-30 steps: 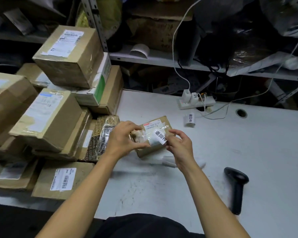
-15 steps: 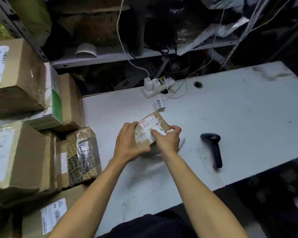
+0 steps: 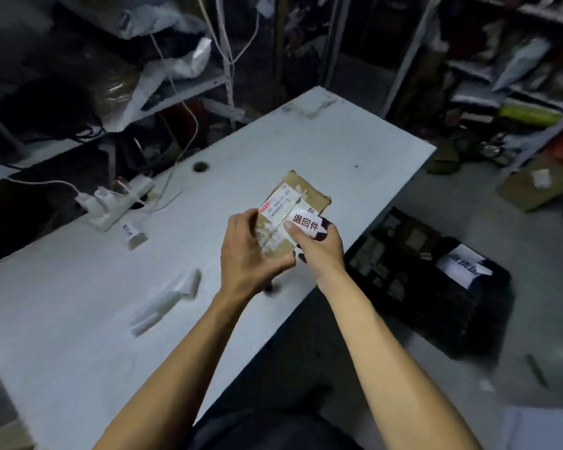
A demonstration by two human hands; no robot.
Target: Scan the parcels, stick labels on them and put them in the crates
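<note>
A small brown cardboard parcel (image 3: 303, 193) with a white shipping label is held up over the right part of the white table (image 3: 78, 287). My left hand (image 3: 247, 251) grips its near left end. My right hand (image 3: 319, 245) holds its near right side, thumb pressing a white sticker with red characters (image 3: 306, 222) onto the top. A black crate (image 3: 436, 287) with parcels and a white sign stands on the floor to the right of the table. The scanner is hidden behind my hands.
A white power strip (image 3: 117, 203) with cables lies at the table's back. A roll of stickers (image 3: 134, 235) sits near it. White backing strips (image 3: 166, 300) lie on the table left of my arms. Cluttered shelves stand behind and at the right; a cardboard box (image 3: 533, 186) is on the floor.
My view has swung to the right, so the stacked boxes left the frame and the floor crate came in. The parcel rose off the table, and the sticker now lies on its top.
</note>
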